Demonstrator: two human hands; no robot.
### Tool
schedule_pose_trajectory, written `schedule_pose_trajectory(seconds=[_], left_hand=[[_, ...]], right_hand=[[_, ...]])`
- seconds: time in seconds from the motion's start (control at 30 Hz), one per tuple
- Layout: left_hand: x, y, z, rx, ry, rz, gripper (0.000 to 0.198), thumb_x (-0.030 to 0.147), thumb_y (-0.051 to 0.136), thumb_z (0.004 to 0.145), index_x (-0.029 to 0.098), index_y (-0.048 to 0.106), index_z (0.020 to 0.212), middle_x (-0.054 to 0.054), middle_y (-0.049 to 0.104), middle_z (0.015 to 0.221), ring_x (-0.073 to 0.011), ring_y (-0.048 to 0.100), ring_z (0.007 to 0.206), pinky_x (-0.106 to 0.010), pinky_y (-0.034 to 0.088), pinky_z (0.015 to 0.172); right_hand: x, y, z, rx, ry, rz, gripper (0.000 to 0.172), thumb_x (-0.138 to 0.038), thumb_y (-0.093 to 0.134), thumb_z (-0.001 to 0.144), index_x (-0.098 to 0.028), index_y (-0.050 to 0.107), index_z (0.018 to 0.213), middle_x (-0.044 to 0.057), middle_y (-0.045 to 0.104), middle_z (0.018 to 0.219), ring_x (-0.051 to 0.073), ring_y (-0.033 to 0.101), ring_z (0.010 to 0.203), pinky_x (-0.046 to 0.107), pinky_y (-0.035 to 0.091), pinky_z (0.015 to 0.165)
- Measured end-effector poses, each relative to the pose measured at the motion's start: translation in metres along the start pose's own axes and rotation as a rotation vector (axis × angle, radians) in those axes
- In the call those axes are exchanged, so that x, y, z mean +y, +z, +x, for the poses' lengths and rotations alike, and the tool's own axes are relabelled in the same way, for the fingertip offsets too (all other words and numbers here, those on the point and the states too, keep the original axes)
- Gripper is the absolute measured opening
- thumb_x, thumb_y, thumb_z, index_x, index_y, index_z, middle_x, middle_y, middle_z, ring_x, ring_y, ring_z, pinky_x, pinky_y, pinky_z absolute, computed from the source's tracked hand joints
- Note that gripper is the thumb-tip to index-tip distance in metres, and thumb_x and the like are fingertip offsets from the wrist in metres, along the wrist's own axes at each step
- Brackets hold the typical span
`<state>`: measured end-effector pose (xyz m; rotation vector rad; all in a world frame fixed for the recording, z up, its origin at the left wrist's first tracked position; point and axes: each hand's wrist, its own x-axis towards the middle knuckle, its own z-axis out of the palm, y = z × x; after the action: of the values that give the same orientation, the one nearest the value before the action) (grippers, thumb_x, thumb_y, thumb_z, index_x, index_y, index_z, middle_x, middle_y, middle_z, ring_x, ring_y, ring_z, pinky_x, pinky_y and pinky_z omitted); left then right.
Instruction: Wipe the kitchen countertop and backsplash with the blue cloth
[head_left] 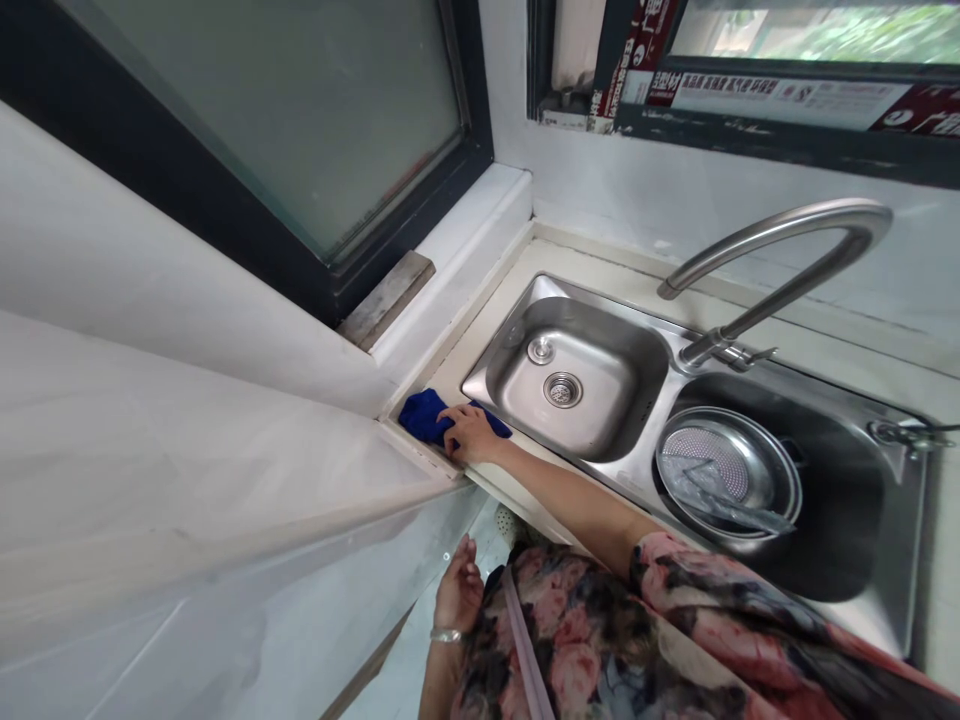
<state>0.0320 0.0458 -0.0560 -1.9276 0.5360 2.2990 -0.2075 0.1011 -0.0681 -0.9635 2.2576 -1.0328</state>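
Observation:
My right hand [471, 434] grips a crumpled blue cloth [424, 415] and presses it on the pale countertop [450, 372], in the corner left of the sink. Part of the cloth sticks out on either side of the fingers. Low in the view, my left hand [459, 588], with a bracelet [446, 635] at the wrist, hangs beside my body below counter height. Its fingers are loosely bent and nothing shows in them.
A steel double sink [645, 445] lies right of the cloth, under a curved faucet [810, 225]. Its right basin holds a metal strainer and bowl [769, 475] with clear plastic on them. A stone piece [390, 298] rests on the window ledge; walls close off the corner.

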Motion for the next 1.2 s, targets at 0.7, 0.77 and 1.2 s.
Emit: schedule_pose_trajectory(seconds=[0.7,0.77,1.2], left_hand=[[-0.001,0.002,0.003,0.032,-0.011,0.021,0.020,0.006,0.047,0.100,0.015,0.061,0.111,0.003,0.069,0.078,0.0009,0.050,0.040,-0.007,0.037,0.036],[-0.001,0.002,0.003,0.043,-0.011,0.023,0.019,0.007,0.047,0.100,0.015,0.061,0.109,0.003,0.069,0.078,0.0010,0.050,0.041,-0.007,0.036,0.036],[0.001,0.000,-0.004,0.042,0.034,0.006,0.019,0.004,0.047,0.097,0.014,0.061,0.105,0.003,0.068,0.077,0.0001,0.049,0.040,-0.008,0.036,0.036]], right_hand=[[-0.004,0.020,0.018,0.141,0.030,0.004,0.011,-0.013,0.073,0.072,-0.024,0.075,0.072,0.000,0.059,0.141,0.027,0.039,0.132,0.050,0.028,0.111],[-0.004,0.021,0.020,0.144,0.022,0.000,0.011,-0.014,0.072,0.074,-0.024,0.076,0.074,0.000,0.059,0.142,0.027,0.039,0.133,0.050,0.029,0.111],[-0.006,0.016,0.023,0.100,-0.014,-0.044,0.011,-0.018,0.072,0.076,-0.027,0.077,0.080,-0.001,0.054,0.148,0.028,0.037,0.138,0.052,0.029,0.115]])
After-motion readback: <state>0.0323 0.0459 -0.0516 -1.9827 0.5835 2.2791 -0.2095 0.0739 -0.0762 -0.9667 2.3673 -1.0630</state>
